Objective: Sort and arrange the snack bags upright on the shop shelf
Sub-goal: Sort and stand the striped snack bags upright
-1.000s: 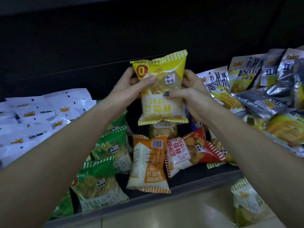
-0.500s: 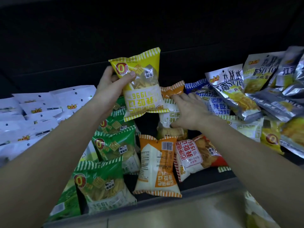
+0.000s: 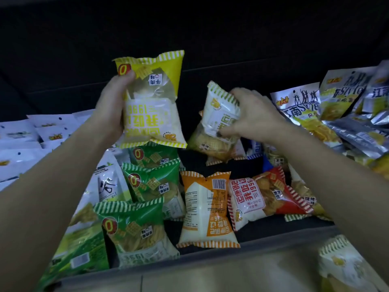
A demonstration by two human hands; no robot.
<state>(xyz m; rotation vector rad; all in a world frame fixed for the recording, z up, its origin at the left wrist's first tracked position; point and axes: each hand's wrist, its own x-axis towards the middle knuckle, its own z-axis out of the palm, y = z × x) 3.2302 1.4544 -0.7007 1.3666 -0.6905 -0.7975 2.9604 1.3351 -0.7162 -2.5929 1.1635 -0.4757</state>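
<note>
While my left hand [image 3: 113,108] grips a yellow snack bag [image 3: 151,100] by its left edge, thumb curled over the top corner, I hold it upright in the upper middle of the frame, its print upside down. My right hand [image 3: 252,119] curls its fingers around a second yellow-striped bag [image 3: 219,123], tilted, right of centre above the pile. Below on the dark shelf [image 3: 273,228], three green bags [image 3: 136,230] run down the lower left, an orange bag [image 3: 207,209] lies back-side up in the lower middle, and a red bag [image 3: 265,194] lies sideways just beside it. White packets [image 3: 25,144] fill the left edge; silver bags [image 3: 347,114] crowd the right.
</note>
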